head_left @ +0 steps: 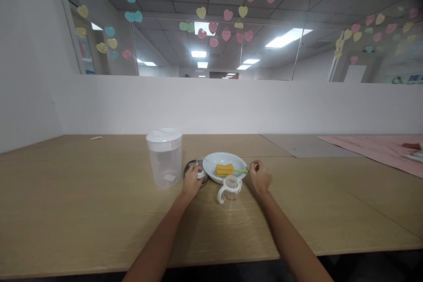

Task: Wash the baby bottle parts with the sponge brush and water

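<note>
Across the wooden tabletop (132,229), the left hand (191,181) curls around a white bottle part (200,175) on the dark tray (186,169), seemingly steadying it, the right hand (261,178) bunches beside the green handle (241,171), any pinch unclear, and the baby bottle (231,194) stands between, reachable by both.

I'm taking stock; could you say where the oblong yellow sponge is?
In the head view, the sponge lies in the round white bowl, between the left hand and right hand.
</note>
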Demonstrator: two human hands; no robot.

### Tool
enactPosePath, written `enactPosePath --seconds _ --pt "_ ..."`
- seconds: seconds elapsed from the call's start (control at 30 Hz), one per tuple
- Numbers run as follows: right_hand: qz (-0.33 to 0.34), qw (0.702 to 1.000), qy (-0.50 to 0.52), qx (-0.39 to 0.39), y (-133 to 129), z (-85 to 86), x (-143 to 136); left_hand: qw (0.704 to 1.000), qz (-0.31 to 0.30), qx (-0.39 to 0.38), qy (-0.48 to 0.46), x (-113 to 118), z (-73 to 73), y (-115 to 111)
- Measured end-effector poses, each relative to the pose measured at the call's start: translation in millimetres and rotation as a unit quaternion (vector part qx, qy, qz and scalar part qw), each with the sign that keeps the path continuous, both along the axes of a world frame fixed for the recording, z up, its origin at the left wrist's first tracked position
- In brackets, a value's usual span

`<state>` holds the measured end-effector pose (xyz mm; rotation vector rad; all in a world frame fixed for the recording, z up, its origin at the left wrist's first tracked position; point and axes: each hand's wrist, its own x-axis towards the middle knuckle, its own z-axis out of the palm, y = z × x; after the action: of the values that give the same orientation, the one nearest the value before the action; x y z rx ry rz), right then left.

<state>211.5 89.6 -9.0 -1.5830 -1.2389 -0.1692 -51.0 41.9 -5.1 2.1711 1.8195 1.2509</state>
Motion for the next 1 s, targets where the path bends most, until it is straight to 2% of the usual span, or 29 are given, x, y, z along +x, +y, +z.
enactPosePath --seconds 0.23,0.6,0.83,1.0 --pt "-0.001 1.000 -0.009 0.002 3.3 0.6 -1.3 0.999 -0.021 -0.011 0.025 -4.7 2.8 1.7" --pt "0.005 0.999 -0.038 -0.010 4.1 -0.6 -3.5 0.996 -0.002 0.020 0.081 -1.1 8.4 -0.1" --pt "-0.004 0.994 -0.056 0.096 7.2 -4.5 -0.8 0.993 0.008 0.017 0.113 -0.9 11.4 -3.0" --pt "-0.031 0.990 -0.067 0.121 9.1 -4.5 0.3 0.992 0.015 0.014 0.123 -0.4 12.6 -4.0"
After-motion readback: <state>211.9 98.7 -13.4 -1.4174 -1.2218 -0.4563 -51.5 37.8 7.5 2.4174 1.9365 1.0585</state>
